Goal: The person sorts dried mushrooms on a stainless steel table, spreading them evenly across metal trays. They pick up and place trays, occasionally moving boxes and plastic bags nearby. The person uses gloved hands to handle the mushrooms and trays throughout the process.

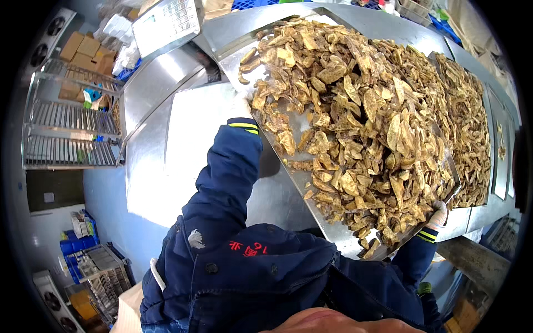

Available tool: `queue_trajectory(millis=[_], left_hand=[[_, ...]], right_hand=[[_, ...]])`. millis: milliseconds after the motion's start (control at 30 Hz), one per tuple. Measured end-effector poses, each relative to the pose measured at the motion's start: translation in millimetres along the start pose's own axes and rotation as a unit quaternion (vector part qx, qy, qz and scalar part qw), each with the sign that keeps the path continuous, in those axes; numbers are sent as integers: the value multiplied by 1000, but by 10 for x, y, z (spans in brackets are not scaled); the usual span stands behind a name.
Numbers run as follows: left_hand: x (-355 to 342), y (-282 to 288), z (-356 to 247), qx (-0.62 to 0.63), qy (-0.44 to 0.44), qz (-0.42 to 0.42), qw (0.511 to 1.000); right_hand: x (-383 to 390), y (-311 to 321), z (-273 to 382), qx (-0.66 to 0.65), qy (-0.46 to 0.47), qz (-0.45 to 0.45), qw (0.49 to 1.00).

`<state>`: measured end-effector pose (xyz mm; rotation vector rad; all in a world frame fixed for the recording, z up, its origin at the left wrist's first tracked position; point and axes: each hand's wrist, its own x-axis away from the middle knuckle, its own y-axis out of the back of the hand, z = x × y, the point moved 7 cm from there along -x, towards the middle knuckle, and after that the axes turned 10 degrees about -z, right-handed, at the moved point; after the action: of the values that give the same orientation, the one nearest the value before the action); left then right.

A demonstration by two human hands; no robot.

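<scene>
Desk: metal (266,202), carrying the tray, with bright glare on the part left of the tray.
Tray: shallow and metal (343,240), set aslant in front of the person and reaching the chest at its near end; bare metal shows along its left side.
Slices: brown, dry-looking, irregular pieces (355,116), heaped loosely in the tray, thickest toward its middle and right.
Left hand: at the tray's left rim (241,105), touching it beside the slices; washed out by light, so I cannot tell whether its fingers are spread or pressed together.
Right hand: at the tray's near right edge (438,215), fingers curled on the rim; their undersides are hidden.
Sleeves: navy with yellow bands (227,166), belonging to a jacket (250,277) just beside the tray's near end.
Second heap: similar brown pieces (469,127), right beside the tray.
Keypad panel: pale, with a grid of keys (172,22), beyond the tray's far left corner.
Rack: metal, with slatted shelves (75,116), well left of the tray.
Cartons: brown (83,50), near the rack's top, also left of the tray.
Floor: blue (105,194), left of the tray.
</scene>
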<state>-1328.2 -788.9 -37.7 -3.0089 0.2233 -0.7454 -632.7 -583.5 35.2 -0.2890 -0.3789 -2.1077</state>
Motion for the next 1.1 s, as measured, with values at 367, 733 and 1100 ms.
queue_trajectory(millis=[367,733,1100], left_hand=[[574,354,-209,104,18,13,994],[1160,1037,57,249,59,40,966],[1240,1405,438,261,51,-26,964]], right_hand=[[-660,-268,-118,71,296,141,942],[-1148,-1020,-488,83,326,280,899],[-9,-1348,358,-77,-6,328,941]])
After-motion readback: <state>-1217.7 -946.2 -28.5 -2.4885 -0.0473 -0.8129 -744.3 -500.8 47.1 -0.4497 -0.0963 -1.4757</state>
